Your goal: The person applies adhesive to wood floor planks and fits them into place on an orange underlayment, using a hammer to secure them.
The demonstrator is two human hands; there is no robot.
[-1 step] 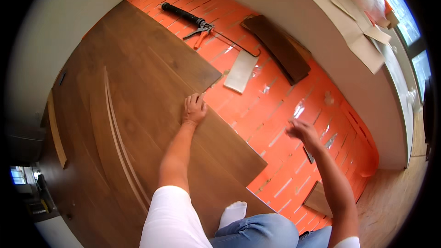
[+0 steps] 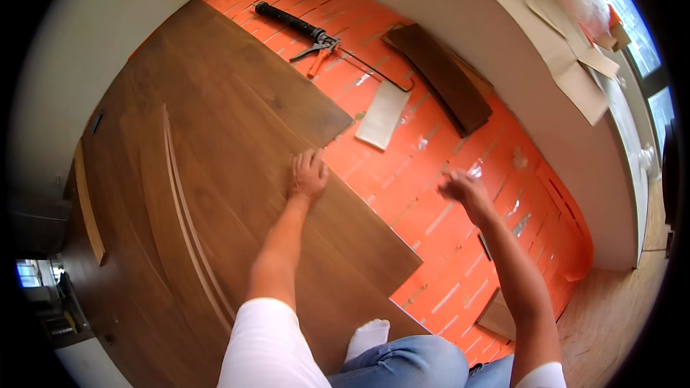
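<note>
My left hand point(image 2: 309, 172) rests on a brown wooden plank point(image 2: 366, 237) near the step in the laid flooring's edge, fingers spread a little and bent on the surface. My right hand point(image 2: 463, 190) hovers over orange slotted underlay point(image 2: 402, 190) to the right, blurred, its fingers curled; what it holds, if anything, is unclear. A black caulking gun point(image 2: 291, 23) with orange handle lies beyond my left hand, beside a pale rectangular piece point(image 2: 381, 115) and dark plank offcuts point(image 2: 438, 79). A small dark strip point(image 2: 485, 246) lies partly behind my right forearm.
A low white wall point(image 2: 546, 100) curves along the right, with cardboard point(image 2: 575, 82) and plastic wrap on its ledge beside a window. Long thin strips point(image 2: 190, 223) and a wooden batten point(image 2: 90, 201) lie on the laid flooring at left. A board point(image 2: 492, 312) lies near my right elbow.
My right hand has moved up and to the left over the underlay. My left hand stays on the plank, and the view has shifted slightly.
</note>
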